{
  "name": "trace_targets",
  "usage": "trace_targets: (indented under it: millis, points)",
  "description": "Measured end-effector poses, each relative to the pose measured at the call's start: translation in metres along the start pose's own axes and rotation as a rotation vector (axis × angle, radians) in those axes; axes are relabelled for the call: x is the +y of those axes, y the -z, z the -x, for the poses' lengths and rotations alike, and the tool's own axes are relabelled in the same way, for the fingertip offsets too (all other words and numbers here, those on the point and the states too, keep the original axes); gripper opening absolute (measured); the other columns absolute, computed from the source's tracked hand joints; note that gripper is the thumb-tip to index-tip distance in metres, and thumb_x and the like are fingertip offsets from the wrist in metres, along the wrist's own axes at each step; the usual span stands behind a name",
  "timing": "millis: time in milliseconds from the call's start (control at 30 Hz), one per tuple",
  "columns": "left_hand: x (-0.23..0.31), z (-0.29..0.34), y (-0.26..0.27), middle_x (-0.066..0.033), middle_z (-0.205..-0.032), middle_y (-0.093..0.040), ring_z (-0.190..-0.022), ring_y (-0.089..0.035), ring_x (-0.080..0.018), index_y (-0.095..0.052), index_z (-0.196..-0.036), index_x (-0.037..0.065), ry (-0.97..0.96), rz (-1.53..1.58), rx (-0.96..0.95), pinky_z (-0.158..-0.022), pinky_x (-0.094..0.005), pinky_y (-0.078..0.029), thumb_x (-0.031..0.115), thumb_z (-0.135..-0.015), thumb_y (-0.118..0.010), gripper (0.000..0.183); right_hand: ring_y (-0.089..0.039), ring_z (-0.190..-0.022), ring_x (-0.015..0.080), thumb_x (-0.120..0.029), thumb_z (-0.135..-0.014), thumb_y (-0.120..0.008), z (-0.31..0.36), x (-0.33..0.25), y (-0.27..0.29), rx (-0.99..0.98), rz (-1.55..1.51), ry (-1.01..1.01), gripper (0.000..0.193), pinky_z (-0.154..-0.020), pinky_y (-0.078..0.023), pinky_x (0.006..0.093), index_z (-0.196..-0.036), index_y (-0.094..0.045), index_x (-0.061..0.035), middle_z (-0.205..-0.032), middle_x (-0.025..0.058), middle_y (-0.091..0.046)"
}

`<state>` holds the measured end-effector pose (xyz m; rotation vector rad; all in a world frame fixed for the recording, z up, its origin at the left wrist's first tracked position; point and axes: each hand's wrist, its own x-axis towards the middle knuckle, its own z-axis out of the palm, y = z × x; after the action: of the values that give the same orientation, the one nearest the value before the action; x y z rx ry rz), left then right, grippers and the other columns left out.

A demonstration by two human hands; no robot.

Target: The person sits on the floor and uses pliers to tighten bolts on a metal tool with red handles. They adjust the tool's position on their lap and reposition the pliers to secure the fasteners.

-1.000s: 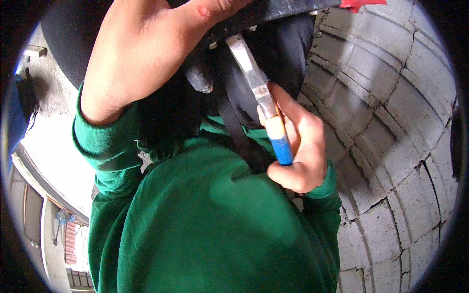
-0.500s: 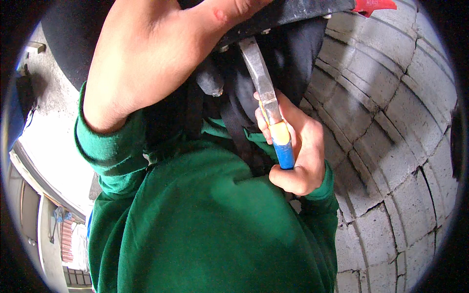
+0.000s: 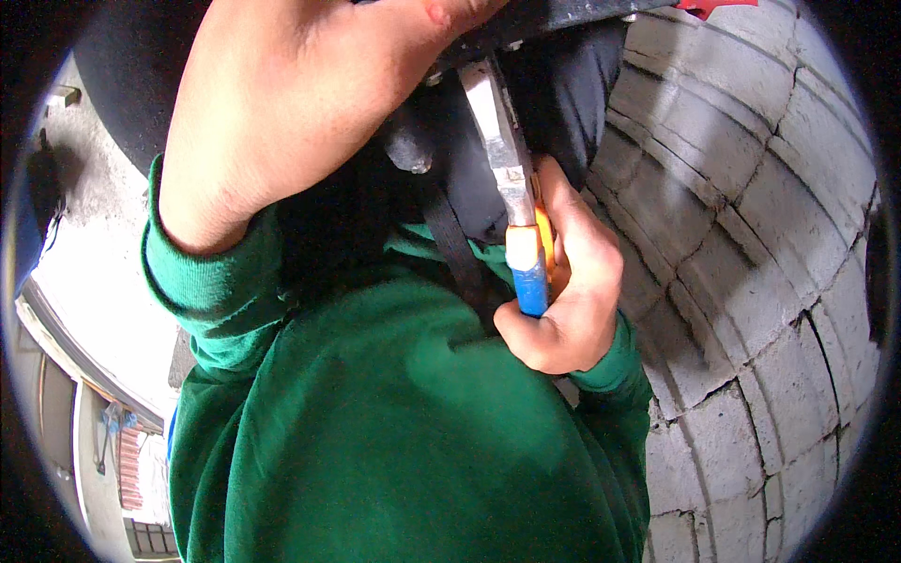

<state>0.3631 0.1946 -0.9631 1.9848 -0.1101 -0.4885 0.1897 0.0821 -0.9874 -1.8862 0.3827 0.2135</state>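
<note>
"Pliers (image 3: 510,178) are shifting a bit, yeah? Compared with half a second ago, their grip end is sitting further left along with the right hand (image 3: 577,272), and the second yellow handle is showing more."

"Yep. Going big to small: the green sweatshirt (image 3: 422,422) is filling the space below both hands, and grey blocks (image 3: 751,281) are spreading out right of the right hand. What's the left hand (image 3: 272,131) doing?"

"Its back is facing us, and what looks like its thumb is lying over the dark bar (image 3: 572,21), which is running off to its right. The fingers are hiding, so I can't tell if they're gripping."

"Right hand's easier: it's wrapping round the pliers' handles. The metal nose is pointing up from that hand, ending by the bar's lower edge. Can't tell if it's biting."

"How's that tool handling, you reckon?"

"I'm guessing stiff, nose-heavy and tough. Bare metal is probably feeling slick, so I'd be holding the blue-and-yellow sleeves (image 3: 529,272)."

"Little stuff: a red piece (image 3: 718,7) is poking out up and right of the right hand, and a dark stub (image 3: 410,150) is hanging just right of the left."
</note>
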Motion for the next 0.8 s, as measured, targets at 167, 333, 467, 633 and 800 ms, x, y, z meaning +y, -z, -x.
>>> trace_targets:
  millis: [167,333,467,633,800]
  points:
    - [-0.010,-0.012,0.009,-0.0107,-0.085,-0.065,-0.072,-0.064,-0.0152,-0.055,-0.112,-0.012,0.038,0.227,-0.252,-0.065,-0.0268,-0.052,0.020,-0.084,-0.077,0.049,-0.059,-0.096,0.0232,-0.001,-0.054,-0.054,0.004,-0.005,-0.009,0.143,0.213,0.008,0.084,-0.090,-0.046,0.0310,-0.134,-0.039,0.0162,-0.111,0.0199,-0.058]
    - [0.004,0.005,-0.015,-0.0156,-0.090,-0.067,-0.075,-0.066,-0.0188,-0.053,-0.116,-0.013,0.050,0.042,0.129,-0.068,-0.0291,-0.054,0.022,-0.084,-0.077,0.053,-0.062,-0.081,0.0248,0.004,-0.054,-0.051,0.008,0.005,-0.017,0.316,0.437,0.133,0.073,-0.075,-0.050,0.0320,-0.127,-0.049,0.0108,-0.096,0.0179,-0.061]
    - [0.016,0.012,-0.027,-0.0204,-0.098,-0.066,-0.084,-0.066,-0.0232,-0.048,-0.122,-0.015,0.131,0.058,0.122,-0.077,-0.0313,-0.055,0.028,-0.081,-0.079,0.067,-0.065,-0.095,0.0254,0.006,-0.056,-0.049,0.010,-0.009,-0.013,0.184,0.255,0.038,0.075,-0.089,-0.048,0.0316,-0.130,-0.047,0.0140,-0.104,0.0217,-0.062]
    - [0.019,0.009,-0.023,-0.0207,-0.098,-0.065,-0.085,-0.065,-0.0237,-0.048,-0.121,-0.015,0.121,0.022,0.034,-0.078,-0.0322,-0.054,0.034,-0.080,-0.080,0.071,-0.061,-0.110,0.0276,0.006,-0.055,-0.042,0.029,0.003,0.000,0.030,-0.126,-0.200,0.083,-0.101,-0.042,0.0357,-0.137,-0.038,0.0134,-0.120,0.0229,-0.058]
    - [0.016,0.003,-0.019,-0.0193,-0.091,-0.066,-0.081,-0.065,-0.0231,-0.054,-0.113,-0.015,0.157,0.105,-0.036,-0.074,-0.0317,-0.054,0.036,-0.081,-0.079,0.065,-0.047,-0.130,0.0328,0.004,-0.059,-0.044,0.025,0.011,0.018,-0.281,-1.064,-0.286,0.089,-0.113,-0.030,0.0462,-0.146,-0.026,0.0095,-0.139,0.0267,-0.046]
